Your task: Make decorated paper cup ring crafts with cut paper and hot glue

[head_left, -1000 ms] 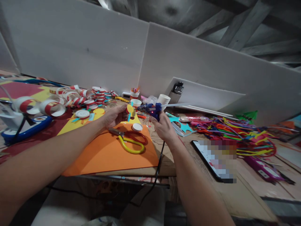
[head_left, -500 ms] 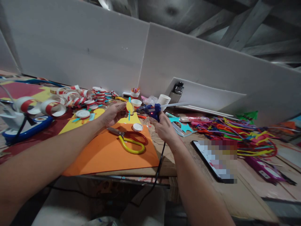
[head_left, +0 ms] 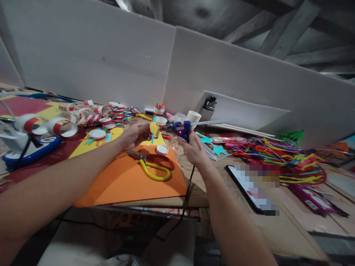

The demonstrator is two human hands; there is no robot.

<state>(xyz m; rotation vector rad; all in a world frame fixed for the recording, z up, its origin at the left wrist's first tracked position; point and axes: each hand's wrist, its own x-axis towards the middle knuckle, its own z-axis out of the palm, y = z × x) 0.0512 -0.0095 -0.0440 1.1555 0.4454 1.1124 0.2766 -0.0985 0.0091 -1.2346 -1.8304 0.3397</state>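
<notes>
Between the fingers of my left hand (head_left: pixel 136 136) is a small paper craft piece (head_left: pixel 153 129), with a yellow round face and light-blue strips sticking out above and below. My right hand (head_left: pixel 192 147) is wrapped round the handle of a blue glue gun (head_left: pixel 183 128). A red light glows on the gun, and a clear glue stick (head_left: pixel 206 122) juts from its back. Its nozzle points left at the craft piece, with a small gap between them. Below my hands, yellow-handled scissors (head_left: pixel 155 173) and a small white cup piece (head_left: pixel 162 149) lie on orange paper (head_left: pixel 133 188).
Cut red-and-white cup rings (head_left: pixel 65 126) crowd the left. Stacked white cups (head_left: pixel 193 116) and a dark bottle (head_left: pixel 208 108) stand at the back. On the right are colourful pipe cleaners (head_left: pixel 277 155) and a phone (head_left: pixel 246 188). A black cord (head_left: pixel 190 184) hangs over the table edge.
The glue gun has shifted slightly right, away from the craft piece, opening a gap at the nozzle. The piece has turned a little in my left hand.
</notes>
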